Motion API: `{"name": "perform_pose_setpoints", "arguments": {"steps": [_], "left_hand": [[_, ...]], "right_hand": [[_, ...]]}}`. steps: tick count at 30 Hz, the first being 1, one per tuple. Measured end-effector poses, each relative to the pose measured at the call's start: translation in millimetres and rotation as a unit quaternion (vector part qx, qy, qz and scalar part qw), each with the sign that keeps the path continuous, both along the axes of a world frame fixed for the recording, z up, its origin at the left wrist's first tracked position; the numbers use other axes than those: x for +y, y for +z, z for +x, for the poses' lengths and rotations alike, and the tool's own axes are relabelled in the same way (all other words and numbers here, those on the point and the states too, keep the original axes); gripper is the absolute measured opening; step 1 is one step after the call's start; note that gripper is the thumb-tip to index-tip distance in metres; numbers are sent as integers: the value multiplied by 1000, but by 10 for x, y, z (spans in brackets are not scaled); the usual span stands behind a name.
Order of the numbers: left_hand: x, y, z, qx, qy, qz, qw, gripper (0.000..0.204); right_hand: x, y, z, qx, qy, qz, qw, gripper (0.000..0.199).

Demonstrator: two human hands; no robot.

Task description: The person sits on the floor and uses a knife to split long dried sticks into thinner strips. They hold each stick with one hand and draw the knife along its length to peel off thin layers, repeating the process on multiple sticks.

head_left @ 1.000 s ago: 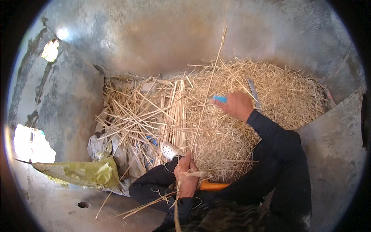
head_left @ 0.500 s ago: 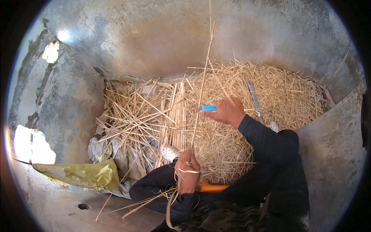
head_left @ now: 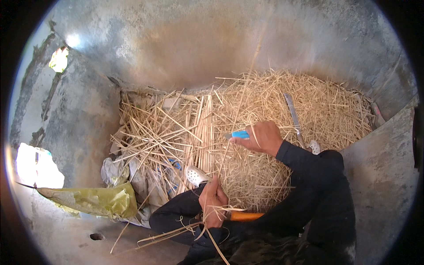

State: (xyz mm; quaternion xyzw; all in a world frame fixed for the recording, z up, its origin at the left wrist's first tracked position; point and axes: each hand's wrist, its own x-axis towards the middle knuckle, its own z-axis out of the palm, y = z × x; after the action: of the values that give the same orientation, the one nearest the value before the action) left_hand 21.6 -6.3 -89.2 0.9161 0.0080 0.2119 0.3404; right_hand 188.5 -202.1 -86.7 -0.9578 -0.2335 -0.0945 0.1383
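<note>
Straw [head_left: 265, 145] lies heaped against the grey wall, and everything else sits around this heap. Left of it, a crumpled yellow-green bag [head_left: 95, 201] rests on the concrete floor. At the heap's near edge the left hand [head_left: 213, 204] is clenched around a long straw stalk [head_left: 229, 150]. Over the heap's middle, the right hand [head_left: 260, 137] grasps a blue-handled knife [head_left: 238, 134] against that stalk. Further right, a long blade [head_left: 293, 117] lies on the heap.
</note>
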Motion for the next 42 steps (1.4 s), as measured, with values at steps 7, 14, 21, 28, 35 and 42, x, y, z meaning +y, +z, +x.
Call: {"name": "perform_pose_setpoints", "arguments": {"steps": [7,14,21,28,35,42], "left_hand": [[54,-54,-62,0,-38,-24,999,21],[43,-112,-314,44,-57,-9,997,12],[139,-57,-526,78,-95,-8,992,16],[6,-180,-454,154,-104,-53,981,18],[76,-338,-330,149,-110,-68,980,16],[84,-317,-178,313,-83,-330,887,26]], "right_hand": [[-226,-98,361,-65,-6,29,997,85],[-746,32,889,-4,-145,-60,988,79],[-1331,-53,1220,1,-245,-46,969,80],[-1747,-252,1378,341,-235,304,858,74],[-1682,-205,1242,547,-150,572,593,69],[-1144,-191,920,223,-173,210,936,78]]}}
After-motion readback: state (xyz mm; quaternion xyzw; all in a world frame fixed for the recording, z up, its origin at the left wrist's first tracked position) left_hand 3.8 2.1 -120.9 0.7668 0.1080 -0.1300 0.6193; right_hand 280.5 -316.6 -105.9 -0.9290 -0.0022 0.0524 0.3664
